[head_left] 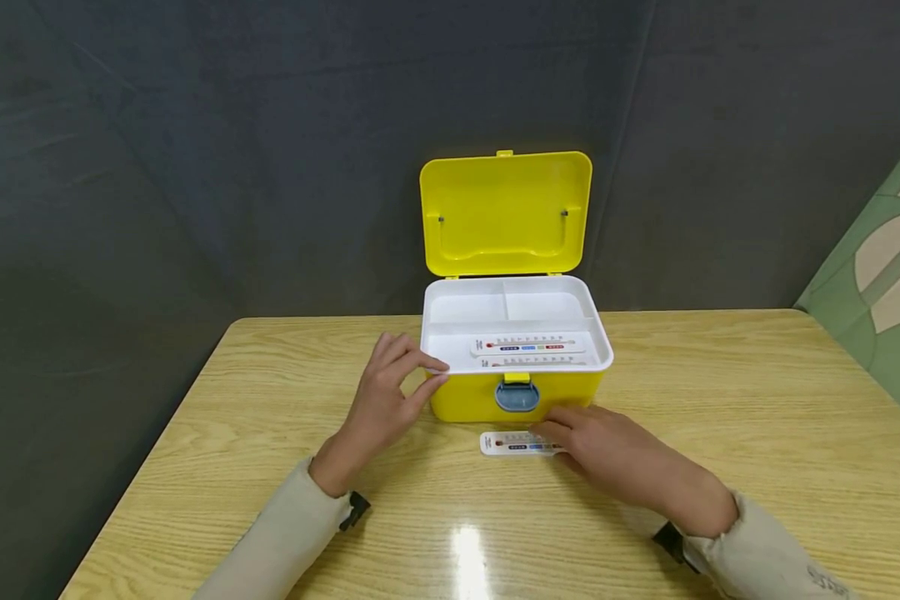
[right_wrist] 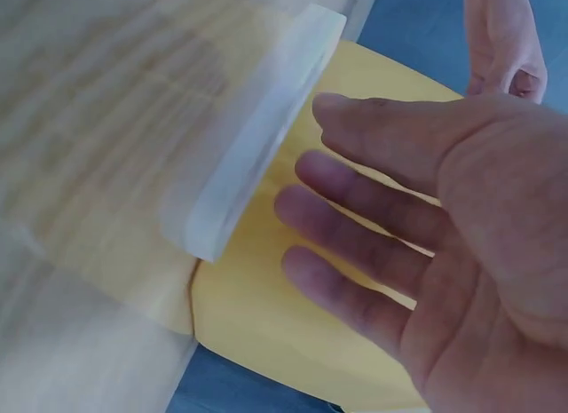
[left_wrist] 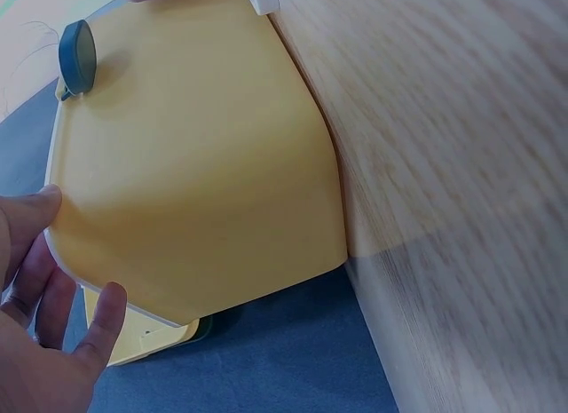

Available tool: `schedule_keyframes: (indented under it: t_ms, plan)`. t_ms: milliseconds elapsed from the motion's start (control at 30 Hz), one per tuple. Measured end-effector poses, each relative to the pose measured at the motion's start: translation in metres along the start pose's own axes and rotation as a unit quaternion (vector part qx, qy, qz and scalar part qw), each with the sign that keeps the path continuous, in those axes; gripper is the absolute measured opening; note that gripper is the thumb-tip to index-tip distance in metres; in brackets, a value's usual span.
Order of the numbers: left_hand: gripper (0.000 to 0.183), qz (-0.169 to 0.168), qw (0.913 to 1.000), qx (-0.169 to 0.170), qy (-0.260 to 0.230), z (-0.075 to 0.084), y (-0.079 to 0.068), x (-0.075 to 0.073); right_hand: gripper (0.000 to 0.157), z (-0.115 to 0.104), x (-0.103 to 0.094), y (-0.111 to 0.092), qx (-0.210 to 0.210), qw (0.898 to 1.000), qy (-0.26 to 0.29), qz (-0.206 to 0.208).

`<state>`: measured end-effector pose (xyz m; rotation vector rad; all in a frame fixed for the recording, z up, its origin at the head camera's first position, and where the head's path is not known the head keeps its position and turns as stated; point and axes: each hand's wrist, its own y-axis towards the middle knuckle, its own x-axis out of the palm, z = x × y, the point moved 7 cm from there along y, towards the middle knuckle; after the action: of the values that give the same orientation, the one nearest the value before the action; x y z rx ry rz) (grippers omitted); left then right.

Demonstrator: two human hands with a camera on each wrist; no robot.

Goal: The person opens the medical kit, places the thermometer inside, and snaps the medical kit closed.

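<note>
One flat white plastic thermometer (head_left: 521, 443) lies on the pale wood-grain table (head_left: 210, 467), at six o'clock from the bright yellow plastic box (head_left: 465, 400), and here's the right hand (head_left: 607, 454), between four and five, fingers covering its three-o'clock end. From the right wrist we see those fingers spread apart and loosely bent; whether they touch the thermometer, we can't tell. The left hand (head_left: 386, 387), over between eight and nine, pinches the box's white rim between thumb and fingers. Up at twelve, the yellow lid (head_left: 506, 212) stands raised. Inside the white divided tray (head_left: 465, 308), in the front compartment, two more white thermometers (head_left: 528, 345), and the front rim cuts off the nearer one's lower edge. Left wrist view: we get only a white sliver of the loose thermometer at the top edge, with a cropped bit of the right hand. Right wrist: the thermometer shows edge-on, its printed face out of sight. To the writing, then: tick scales with tiny figures, dark, blue and red label blocks, all too small for us to read. Dark marks on the right pale beige sleeve (head_left: 765, 550), cut off by the bottom edge, defeat us too.
</note>
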<state>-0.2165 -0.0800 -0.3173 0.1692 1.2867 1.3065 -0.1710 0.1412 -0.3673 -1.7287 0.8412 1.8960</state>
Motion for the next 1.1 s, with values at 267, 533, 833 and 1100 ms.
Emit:
schedule_keyframes:
  t_ms: [267, 533, 833, 1100]
  plan:
    - [0.011, 0.006, 0.9999, 0.007, 0.004, 0.001, 0.000, -0.001, 0.042, -0.002, 0.012, 0.001, -0.004, 0.999, -0.026, -0.021]
    - [0.010, 0.004, 0.9999, 0.009, 0.010, 0.002, 0.000, 0.000, 0.045, -0.004, 0.012, 0.001, -0.006, 1.000, -0.014, -0.016]
    - [0.010, 0.006, 0.9999, 0.013, 0.007, 0.001, 0.000, 0.000, 0.047, -0.004, 0.018, 0.002, 0.005, 0.999, -0.025, -0.032]
    - [0.010, 0.000, 1.0000, 0.009, 0.004, 0.000, 0.000, 0.000, 0.047, -0.004, 0.018, 0.003, 0.009, 0.999, -0.022, -0.035]
